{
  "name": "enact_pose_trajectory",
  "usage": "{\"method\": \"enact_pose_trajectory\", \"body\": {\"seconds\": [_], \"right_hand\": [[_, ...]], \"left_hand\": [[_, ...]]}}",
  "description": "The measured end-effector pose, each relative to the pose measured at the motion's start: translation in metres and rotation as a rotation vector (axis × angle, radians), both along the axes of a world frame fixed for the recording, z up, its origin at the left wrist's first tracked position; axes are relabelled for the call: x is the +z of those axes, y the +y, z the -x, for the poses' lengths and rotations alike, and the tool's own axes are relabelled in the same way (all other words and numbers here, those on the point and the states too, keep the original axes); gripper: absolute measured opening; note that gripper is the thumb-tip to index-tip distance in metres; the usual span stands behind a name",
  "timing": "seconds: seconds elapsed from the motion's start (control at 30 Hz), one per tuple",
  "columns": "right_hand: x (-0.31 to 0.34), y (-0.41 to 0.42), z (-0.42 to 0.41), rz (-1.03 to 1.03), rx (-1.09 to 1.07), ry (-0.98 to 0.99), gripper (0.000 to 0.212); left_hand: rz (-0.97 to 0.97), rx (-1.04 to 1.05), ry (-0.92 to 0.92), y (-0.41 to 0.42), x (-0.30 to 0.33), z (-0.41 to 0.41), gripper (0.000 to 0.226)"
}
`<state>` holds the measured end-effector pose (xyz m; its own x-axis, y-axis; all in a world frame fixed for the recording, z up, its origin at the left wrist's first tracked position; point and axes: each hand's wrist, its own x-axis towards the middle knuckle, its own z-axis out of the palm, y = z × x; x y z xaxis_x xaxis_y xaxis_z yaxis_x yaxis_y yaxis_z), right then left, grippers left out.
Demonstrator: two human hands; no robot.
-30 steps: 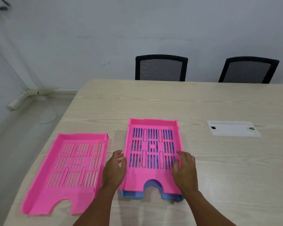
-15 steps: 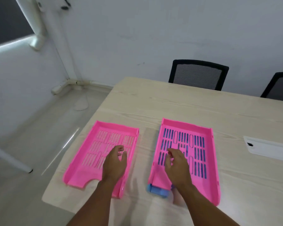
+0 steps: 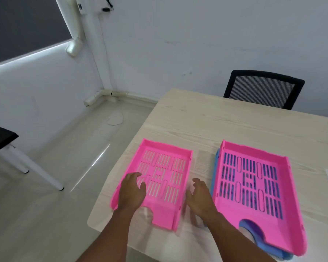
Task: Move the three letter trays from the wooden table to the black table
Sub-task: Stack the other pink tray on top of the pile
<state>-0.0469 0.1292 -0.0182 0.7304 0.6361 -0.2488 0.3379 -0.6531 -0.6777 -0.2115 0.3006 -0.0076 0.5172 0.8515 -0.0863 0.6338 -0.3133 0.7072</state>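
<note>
Flanking the left pink tray (image 3: 159,178), both hands (image 3: 133,191) (image 3: 200,197) are open and empty; an uneven grab may tip it off the table edge (image 3: 110,186).

Single tray (image 3: 160,178) left of stacked trays (image 3: 254,186)

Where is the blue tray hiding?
In the head view, the blue tray lies on the wooden table at the right, tucked under the right-hand pink tray, its edges peeking out.
</note>
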Motion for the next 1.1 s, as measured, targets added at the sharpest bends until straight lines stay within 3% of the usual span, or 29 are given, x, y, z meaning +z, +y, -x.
{"method": "enact_pose_trajectory", "body": {"seconds": [0.1, 0.3, 0.6, 0.7, 0.83, 1.1], "right_hand": [[-0.01, 0.006, 0.012, 0.136, 0.018, 0.122, 0.05], [-0.018, 0.01, 0.021, 0.153, 0.015, 0.295, 0.029], [-0.019, 0.001, 0.015, 0.092, -0.193, 0.104, 0.011], [-0.017, 0.0, 0.014, 0.02, -0.238, -0.008, 0.016], [-0.007, 0.001, 0.012, -0.128, -0.272, -0.071, 0.017], [0.013, -0.005, -0.012, -0.255, -0.29, -0.099, 0.024]], "left_hand": [[-0.007, 0.01, 0.161, 0.012, -0.01, 0.012, 0.047], [0.108, 0.073, 0.369, 0.018, -0.019, 0.016, 0.068], [0.145, 0.083, 0.243, 0.014, -0.023, 0.026, 0.06], [0.123, 0.127, 0.238, 0.012, -0.026, 0.025, 0.043], [0.144, 0.202, 0.066, 0.013, -0.026, 0.024, 0.024], [0.184, 0.127, -0.114, 0.004, 0.008, 0.008, 0.029]]}}
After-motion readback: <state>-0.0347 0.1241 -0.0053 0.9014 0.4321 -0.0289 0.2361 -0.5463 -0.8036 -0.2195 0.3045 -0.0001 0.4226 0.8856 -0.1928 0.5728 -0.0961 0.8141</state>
